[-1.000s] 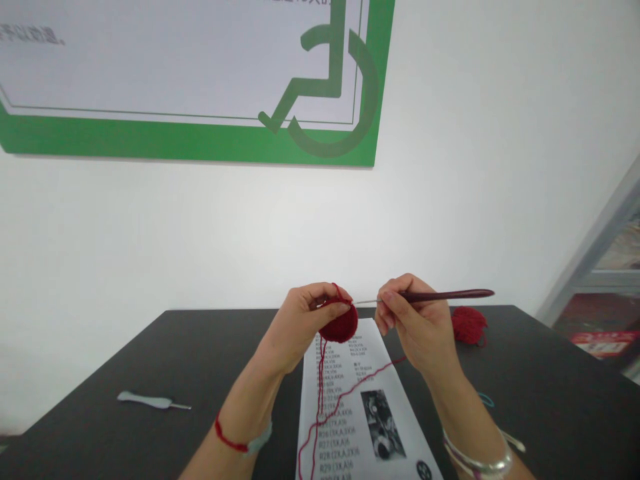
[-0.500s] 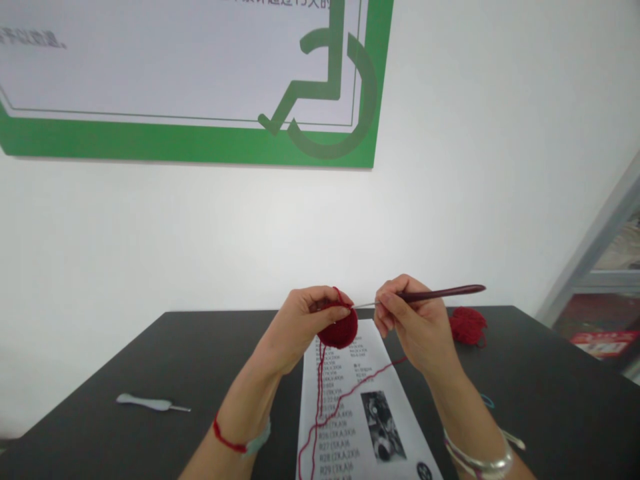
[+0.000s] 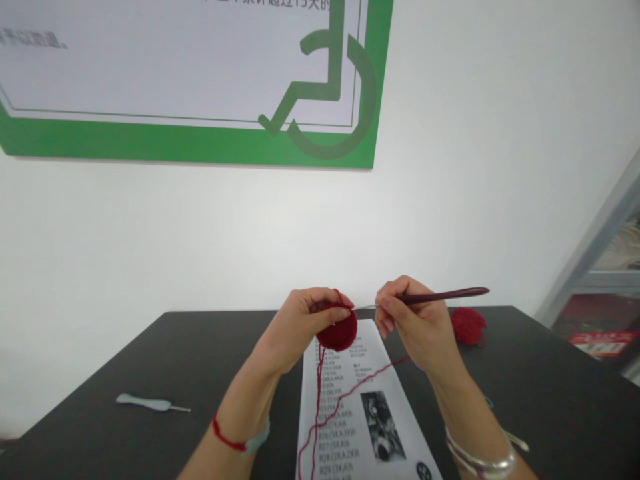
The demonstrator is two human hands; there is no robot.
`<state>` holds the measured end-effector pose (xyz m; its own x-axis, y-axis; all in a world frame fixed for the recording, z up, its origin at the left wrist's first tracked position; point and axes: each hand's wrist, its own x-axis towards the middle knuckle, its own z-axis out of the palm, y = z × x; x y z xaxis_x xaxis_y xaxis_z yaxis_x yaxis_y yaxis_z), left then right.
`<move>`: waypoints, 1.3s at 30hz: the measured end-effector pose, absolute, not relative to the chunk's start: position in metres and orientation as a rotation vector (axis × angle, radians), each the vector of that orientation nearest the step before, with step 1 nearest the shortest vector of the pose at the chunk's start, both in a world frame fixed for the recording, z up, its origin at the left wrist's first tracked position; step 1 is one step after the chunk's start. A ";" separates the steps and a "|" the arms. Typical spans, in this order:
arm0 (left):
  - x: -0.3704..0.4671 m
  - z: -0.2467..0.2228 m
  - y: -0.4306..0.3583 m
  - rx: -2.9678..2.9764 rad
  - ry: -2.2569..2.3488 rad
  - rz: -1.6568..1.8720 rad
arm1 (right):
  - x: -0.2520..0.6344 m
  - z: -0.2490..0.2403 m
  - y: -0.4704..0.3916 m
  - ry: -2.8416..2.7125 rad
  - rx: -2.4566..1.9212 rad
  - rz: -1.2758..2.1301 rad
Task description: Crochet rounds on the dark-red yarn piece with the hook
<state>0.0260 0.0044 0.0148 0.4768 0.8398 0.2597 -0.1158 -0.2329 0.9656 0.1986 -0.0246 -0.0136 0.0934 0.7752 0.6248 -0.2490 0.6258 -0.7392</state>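
Note:
Between the thumb and fingers of my left hand (image 3: 305,320) is a round red crochet piece (image 3: 341,335), held over the far part of a printed sheet. A strand of red yarn (image 3: 319,380) hangs down from it and loops over the paper. My right hand (image 3: 413,320) is closed around a crochet hook (image 3: 445,295) with a dark red-brown handle. The hook's thin metal shaft points left, and its tip meets the top edge of the red piece, by my left fingertips. Whether a loop sits on the tip is too small to tell.
The printed pattern sheet (image 3: 350,413) lies on the black table (image 3: 225,333). A red yarn ball (image 3: 469,327) rests behind my right wrist. Another hook with a pale handle (image 3: 150,403) lies at the left. A green-framed sign (image 3: 200,143) hangs on the white wall.
The hook and my right hand have shifted very slightly to the right. The red piece has tilted a little in my left hand, and the hanging strands have drawn closer together.

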 end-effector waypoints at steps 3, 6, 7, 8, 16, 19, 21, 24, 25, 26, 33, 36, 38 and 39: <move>0.026 0.016 0.004 1.535 0.646 1.009 | 0.199 -0.014 -0.024 -1.261 -0.504 0.834; 0.026 0.016 0.004 1.525 0.651 1.017 | 0.199 -0.014 -0.024 -1.272 -0.487 0.832; 0.026 0.015 0.004 1.521 0.650 1.021 | 0.198 -0.013 -0.025 -1.278 -0.478 0.830; 0.026 0.015 0.004 1.518 0.645 1.025 | 0.198 -0.013 -0.025 -1.282 -0.467 0.832; 0.027 0.014 0.004 1.505 0.587 1.074 | 0.190 -0.006 -0.020 -1.065 -0.389 1.076; 0.028 0.013 0.004 1.499 0.591 1.108 | 0.186 -0.007 -0.019 -1.003 -0.358 1.173; 0.029 0.013 0.003 1.496 0.606 1.127 | 0.183 -0.009 -0.020 -0.979 -0.344 1.227; 0.030 0.011 0.002 1.503 0.609 1.125 | 0.178 -0.009 -0.022 -0.921 -0.341 1.270; 0.030 0.011 0.002 1.504 0.605 1.124 | 0.177 -0.009 -0.023 -0.895 -0.344 1.266; 0.031 0.011 0.003 1.503 0.603 1.126 | 0.175 -0.008 -0.023 -0.870 -0.348 1.255; 0.030 0.011 0.007 1.488 0.589 1.158 | 0.175 -0.009 -0.020 -0.868 -0.358 1.200; 0.028 0.012 0.007 1.510 0.612 1.158 | 0.178 -0.010 -0.018 -0.910 -0.359 1.161; 0.027 0.013 0.006 1.529 0.630 1.167 | 0.181 -0.010 -0.018 -0.929 -0.360 1.135; 0.027 0.014 0.006 1.535 0.639 1.171 | 0.182 -0.009 -0.018 -0.938 -0.361 1.125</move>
